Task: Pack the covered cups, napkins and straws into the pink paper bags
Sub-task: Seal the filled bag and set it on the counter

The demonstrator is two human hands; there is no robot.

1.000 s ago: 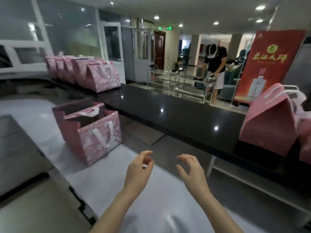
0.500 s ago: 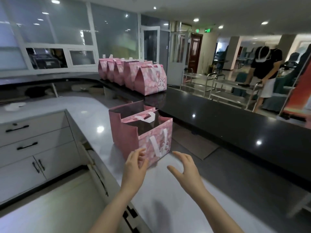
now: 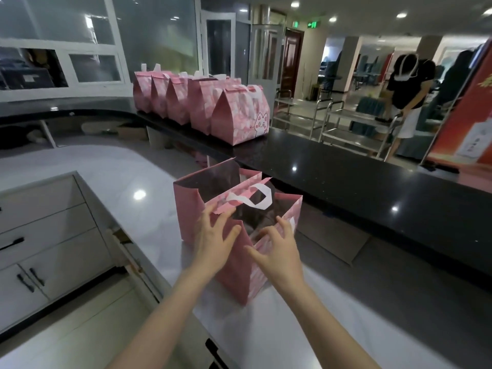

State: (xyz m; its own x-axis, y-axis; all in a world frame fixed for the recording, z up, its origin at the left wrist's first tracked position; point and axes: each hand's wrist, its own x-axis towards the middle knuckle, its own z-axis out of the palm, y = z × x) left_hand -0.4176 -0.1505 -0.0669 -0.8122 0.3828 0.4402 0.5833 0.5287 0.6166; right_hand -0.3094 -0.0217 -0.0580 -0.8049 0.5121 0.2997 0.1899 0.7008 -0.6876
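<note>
An open pink paper bag (image 3: pixel 237 275) with a white ribbon handle (image 3: pixel 256 198) stands on the white counter (image 3: pixel 119 177) right in front of me. My left hand (image 3: pixel 213 241) rests on the bag's near left rim, fingers spread and touching the folded flap. At the near right rim is my right hand (image 3: pixel 279 251), fingers apart and holding nothing. The inside of the bag is dark and I cannot make out what it holds. Several closed pink bags (image 3: pixel 239 121) stand in a row on the raised black counter (image 3: pixel 346 187) behind. No cups, napkins or straws are in view.
White drawers and cabinet doors (image 3: pixel 48 235) sit below the counter to my left. Beyond the black counter are steel trolleys (image 3: pixel 346 123), a person (image 3: pixel 410 89) bending over one, and a red banner (image 3: pixel 466 123) at the right.
My view swung left and closer to the open bag. Both hands moved forward from the air in front of it onto its near rim.
</note>
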